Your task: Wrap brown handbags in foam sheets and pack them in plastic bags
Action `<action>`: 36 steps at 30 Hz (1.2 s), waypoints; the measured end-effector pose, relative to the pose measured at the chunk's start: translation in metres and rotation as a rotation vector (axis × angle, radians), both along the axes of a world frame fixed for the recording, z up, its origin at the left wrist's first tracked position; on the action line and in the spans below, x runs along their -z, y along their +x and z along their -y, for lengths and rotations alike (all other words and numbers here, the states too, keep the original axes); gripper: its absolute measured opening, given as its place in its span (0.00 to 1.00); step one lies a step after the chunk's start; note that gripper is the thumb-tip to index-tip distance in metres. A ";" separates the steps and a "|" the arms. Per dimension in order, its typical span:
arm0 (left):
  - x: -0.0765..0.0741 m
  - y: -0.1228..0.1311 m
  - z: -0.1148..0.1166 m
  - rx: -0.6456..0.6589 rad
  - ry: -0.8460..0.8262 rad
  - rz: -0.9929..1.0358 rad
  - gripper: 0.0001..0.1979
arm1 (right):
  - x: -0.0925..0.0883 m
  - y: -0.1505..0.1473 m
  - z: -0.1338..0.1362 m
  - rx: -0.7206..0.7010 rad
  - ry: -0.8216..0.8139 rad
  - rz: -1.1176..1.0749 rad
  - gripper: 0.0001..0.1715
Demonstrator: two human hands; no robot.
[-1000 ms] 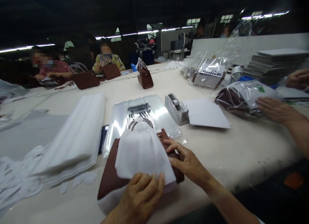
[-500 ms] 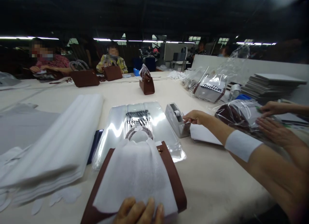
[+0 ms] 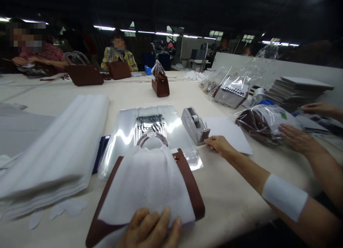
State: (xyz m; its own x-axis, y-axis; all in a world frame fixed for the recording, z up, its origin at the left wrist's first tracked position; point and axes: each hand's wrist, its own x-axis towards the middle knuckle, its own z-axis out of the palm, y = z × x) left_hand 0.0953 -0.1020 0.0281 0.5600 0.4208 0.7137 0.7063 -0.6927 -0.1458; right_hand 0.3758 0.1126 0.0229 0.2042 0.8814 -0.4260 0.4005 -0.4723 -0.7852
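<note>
- Head view: the left hand (image 3: 150, 228) lies open, fingers flat and a little spread, pressing the near edge of a white felt sheet (image 3: 147, 183)
- That sheet drapes over a brown handbag (image 3: 190, 185) lying flat at the near edge of the table (image 3: 241, 194); the bag's round handle (image 3: 152, 138) pokes out at the far end
- The right hand (image 3: 218, 144), with a white wristband (image 3: 284, 197) on its forearm, is loosely curled, its fingertips at the cutter end of a grey tape dispenser (image 3: 194, 125); I cannot tell whether they pinch any tape
- The table is cream and long, in a dim hall with strip lights; other people sit at its far side with brown handbags (image 3: 83, 74)
- A stack of clear plastic bags (image 3: 125, 133) lies just beyond the handbag, and a pile of white felt sheets (image 3: 61, 148) to its left
- White paper (image 3: 230, 132) lies beside the dispenser
- At the right, a co-worker's hand (image 3: 294, 138) rests on a clear bag holding a handbag (image 3: 257, 121); a stack of grey boards (image 3: 297, 89) stands behind
</note>
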 end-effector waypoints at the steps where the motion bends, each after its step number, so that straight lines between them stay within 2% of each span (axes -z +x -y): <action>1: 0.000 0.000 0.000 0.019 -0.002 0.017 0.14 | 0.005 -0.003 -0.003 0.017 0.000 0.008 0.10; 4: -0.001 0.000 0.004 0.051 -0.078 -0.010 0.17 | 0.010 -0.006 -0.004 0.049 -0.023 0.016 0.10; 7: -0.004 -0.002 0.008 0.048 -0.140 -0.028 0.16 | 0.000 -0.005 0.021 0.039 -0.027 -0.032 0.12; 12: -0.010 -0.003 0.010 0.060 -0.184 -0.057 0.15 | -0.046 -0.023 0.112 -0.108 0.094 -0.268 0.18; 15: -0.012 -0.003 0.011 0.065 -0.208 -0.066 0.15 | -0.073 -0.048 0.165 -0.301 -0.015 -0.484 0.19; 18: -0.011 -0.004 0.012 0.065 -0.200 -0.045 0.15 | -0.079 -0.071 0.195 -0.349 -0.128 -0.567 0.18; 26: -0.010 0.000 0.013 0.053 -0.245 -0.089 0.10 | -0.062 -0.093 0.206 -0.286 -0.198 -0.489 0.16; 30: -0.010 0.003 0.010 0.007 -0.303 -0.149 0.10 | -0.062 -0.095 0.208 -0.305 -0.187 -0.438 0.16; 33: -0.011 0.004 0.009 0.016 -0.317 -0.141 0.09 | -0.061 -0.097 0.217 -0.268 -0.160 -0.444 0.15; 36: -0.011 0.005 0.009 0.024 -0.338 -0.129 0.08 | -0.057 -0.099 0.232 -0.217 -0.091 -0.433 0.19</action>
State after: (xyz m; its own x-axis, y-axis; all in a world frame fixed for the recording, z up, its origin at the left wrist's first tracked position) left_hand 0.1000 -0.1107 0.0393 0.6492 0.6064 0.4592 0.6798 -0.7334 0.0074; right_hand 0.2763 -0.1196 0.0796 -0.1925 0.8391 -0.5087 0.1436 -0.4888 -0.8605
